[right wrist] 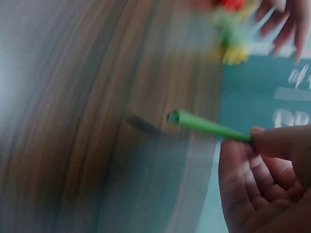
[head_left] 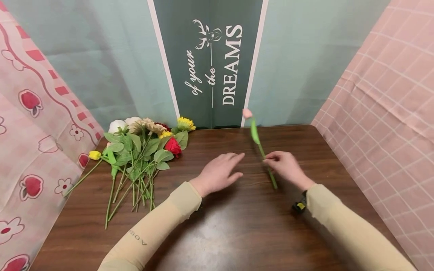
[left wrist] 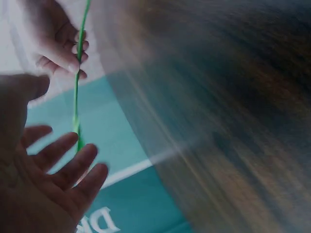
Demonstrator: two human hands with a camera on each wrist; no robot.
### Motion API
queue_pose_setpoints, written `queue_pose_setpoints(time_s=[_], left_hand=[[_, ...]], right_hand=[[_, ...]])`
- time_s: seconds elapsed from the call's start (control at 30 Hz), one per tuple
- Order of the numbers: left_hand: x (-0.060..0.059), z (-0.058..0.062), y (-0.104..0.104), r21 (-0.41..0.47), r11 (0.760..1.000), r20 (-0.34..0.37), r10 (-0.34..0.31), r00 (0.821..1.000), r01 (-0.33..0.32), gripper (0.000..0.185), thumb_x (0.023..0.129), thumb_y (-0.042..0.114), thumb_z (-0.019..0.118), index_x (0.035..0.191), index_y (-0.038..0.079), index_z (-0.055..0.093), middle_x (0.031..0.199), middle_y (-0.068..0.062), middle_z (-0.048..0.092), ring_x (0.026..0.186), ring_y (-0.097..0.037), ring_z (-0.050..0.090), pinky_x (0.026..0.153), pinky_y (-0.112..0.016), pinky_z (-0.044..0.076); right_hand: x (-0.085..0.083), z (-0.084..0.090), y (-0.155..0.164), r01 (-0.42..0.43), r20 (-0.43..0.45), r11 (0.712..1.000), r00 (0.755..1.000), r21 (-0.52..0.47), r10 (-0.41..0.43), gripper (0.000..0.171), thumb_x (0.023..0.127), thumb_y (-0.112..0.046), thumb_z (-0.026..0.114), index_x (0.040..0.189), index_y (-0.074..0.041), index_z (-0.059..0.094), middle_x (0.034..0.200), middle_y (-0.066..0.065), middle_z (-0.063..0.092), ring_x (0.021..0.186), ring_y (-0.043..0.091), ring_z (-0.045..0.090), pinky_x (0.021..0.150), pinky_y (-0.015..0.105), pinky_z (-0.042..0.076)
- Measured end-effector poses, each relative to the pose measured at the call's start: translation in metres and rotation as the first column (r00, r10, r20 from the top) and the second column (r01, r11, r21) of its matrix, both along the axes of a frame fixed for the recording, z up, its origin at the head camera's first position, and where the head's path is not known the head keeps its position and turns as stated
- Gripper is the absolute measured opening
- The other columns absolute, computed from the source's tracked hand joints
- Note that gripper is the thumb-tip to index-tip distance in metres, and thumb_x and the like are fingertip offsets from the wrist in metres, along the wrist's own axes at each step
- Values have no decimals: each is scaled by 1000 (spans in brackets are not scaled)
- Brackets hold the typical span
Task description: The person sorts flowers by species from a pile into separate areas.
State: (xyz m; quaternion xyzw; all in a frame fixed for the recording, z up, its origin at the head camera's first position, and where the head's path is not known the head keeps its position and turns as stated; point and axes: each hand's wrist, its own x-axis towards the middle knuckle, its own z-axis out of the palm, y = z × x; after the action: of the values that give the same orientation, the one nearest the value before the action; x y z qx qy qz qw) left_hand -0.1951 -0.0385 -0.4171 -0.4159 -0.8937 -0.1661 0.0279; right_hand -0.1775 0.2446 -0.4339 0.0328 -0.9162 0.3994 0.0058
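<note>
My right hand (head_left: 285,167) pinches the green stem of a pink tulip (head_left: 255,131) between thumb and fingers. The bloom tilts up and away toward the back cloth, and the cut end points back toward me. In the right wrist view the hollow lower end of the tulip stem (right wrist: 209,125) sticks out past the fingertips. My left hand (head_left: 218,173) is held over the middle of the table, fingers spread and holding nothing. Seen from the left wrist, its fingers (left wrist: 73,167) overlap the tulip's leaf, while the right hand (left wrist: 58,46) grips higher on the stem.
A heap of artificial flowers (head_left: 135,150) lies on the left of the brown wooden table (head_left: 217,237), with white, beige, red and yellow blooms. One yellow tulip (head_left: 95,155) juts out leftward. Cloths hang around it: a green one (head_left: 210,75) behind, pink ones at both sides.
</note>
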Motion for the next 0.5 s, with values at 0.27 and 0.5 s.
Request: queue_pose_setpoints(time_s=[0.27, 0.5], left_hand=[[23, -8, 38, -302, 942, -224, -217, 950, 145, 74, 101, 55, 57, 162, 24, 30, 163, -6, 37, 150, -27, 31, 123, -49, 21], [34, -14, 62, -328, 923, -194, -273, 942, 200, 75, 101, 57, 56, 163, 25, 30, 163, -5, 35, 150, -26, 31, 123, -49, 20]], right_hand=[[9, -5, 121, 180, -97, 902, 983, 391, -154, 21, 95, -15, 68, 98, 4, 74, 92, 20, 72, 74, 32, 65, 64, 51, 50], [13, -11, 156, 191, -4, 880, 978, 435, -211, 23, 95, -15, 66, 97, 7, 73, 91, 22, 71, 73, 34, 65, 64, 53, 51]])
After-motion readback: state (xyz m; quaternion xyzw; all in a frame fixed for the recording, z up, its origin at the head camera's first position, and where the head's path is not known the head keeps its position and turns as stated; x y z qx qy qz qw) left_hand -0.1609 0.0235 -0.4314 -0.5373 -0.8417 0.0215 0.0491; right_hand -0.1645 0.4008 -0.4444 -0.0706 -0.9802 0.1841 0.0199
